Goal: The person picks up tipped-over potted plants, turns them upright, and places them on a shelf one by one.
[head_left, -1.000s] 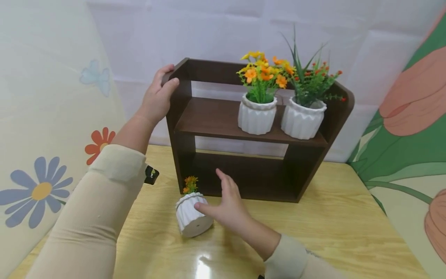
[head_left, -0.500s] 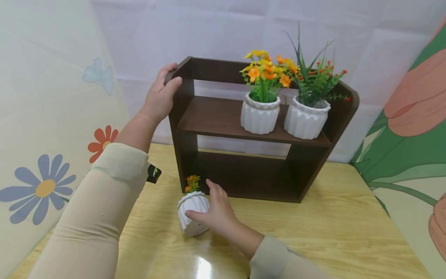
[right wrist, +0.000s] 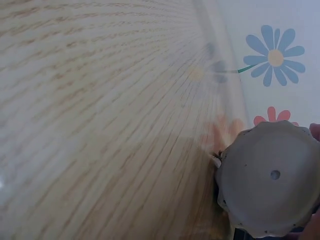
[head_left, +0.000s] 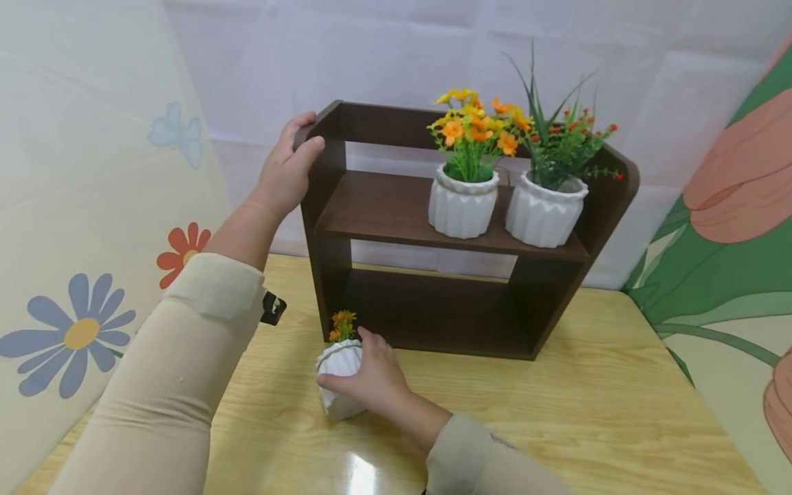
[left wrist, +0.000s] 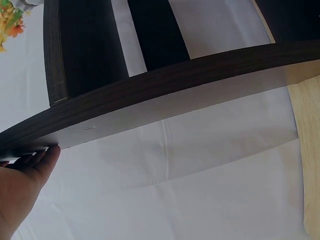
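R grip point(head_left: 374, 378) has free light wood-grain desk point(head_left: 557, 405) to its rt. Ahead-L of it, dark-brown wooden shelf unit point(head_left: 383, 124) blocks w/ side panel point(head_left: 334, 271); ahead-rt, lower bay point(head_left: 445, 309) is clear. Rt of L grip point(head_left: 284, 168), upper board point(head_left: 374, 206) offers a gap, then white fluted ceramic pot w/ orange-yellow flowers point(head_left: 463, 206) & matching pot w/ red-budded greenery point(head_left: 544, 213) block.

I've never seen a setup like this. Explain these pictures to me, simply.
There is no machine: a person works with two bare hands. The wide picture comes from a camera on the head; the other two come from cameras on the wrists. The left hand grips the left side of a dark shelf, near its top. The right hand holds a white pot with orange flowers, tipped over on the table. A yellow-and-orange flower pot and a leafy pot stand on the shelf's upper board.
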A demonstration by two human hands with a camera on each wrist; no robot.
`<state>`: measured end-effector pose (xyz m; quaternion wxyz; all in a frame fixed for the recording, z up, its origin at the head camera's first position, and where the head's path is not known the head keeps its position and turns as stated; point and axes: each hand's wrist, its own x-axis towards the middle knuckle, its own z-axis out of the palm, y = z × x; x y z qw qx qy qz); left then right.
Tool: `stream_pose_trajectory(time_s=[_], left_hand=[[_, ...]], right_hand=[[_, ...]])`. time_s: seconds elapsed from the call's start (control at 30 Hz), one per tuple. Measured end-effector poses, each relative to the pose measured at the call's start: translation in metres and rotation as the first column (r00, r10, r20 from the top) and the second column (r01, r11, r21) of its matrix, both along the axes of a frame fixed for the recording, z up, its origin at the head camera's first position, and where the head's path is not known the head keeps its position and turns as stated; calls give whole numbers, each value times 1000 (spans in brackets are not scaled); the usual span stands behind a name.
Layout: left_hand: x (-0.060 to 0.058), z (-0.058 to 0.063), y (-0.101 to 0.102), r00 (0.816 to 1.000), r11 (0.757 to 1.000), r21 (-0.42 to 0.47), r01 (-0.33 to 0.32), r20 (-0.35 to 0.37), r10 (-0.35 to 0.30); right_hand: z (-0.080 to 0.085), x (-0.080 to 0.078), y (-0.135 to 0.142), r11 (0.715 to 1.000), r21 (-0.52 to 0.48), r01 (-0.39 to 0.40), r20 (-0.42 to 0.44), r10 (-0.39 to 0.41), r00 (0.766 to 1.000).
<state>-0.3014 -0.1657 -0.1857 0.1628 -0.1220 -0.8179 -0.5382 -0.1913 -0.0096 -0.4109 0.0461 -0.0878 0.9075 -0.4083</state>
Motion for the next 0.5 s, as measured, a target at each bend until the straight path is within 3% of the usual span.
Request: stream_pose_trajectory(time_s=[0.27, 0.5], left_hand=[[0, 1, 1, 1000, 1000, -2, -2, -12, 2], [-2, 0, 0, 1000, 1000, 3, 5, -15, -5]], right_hand=[[-3, -1, -3, 1000, -12, 14, 90, -13, 996], [-5, -2, -3, 999, -50, 0, 100, 5, 995]])
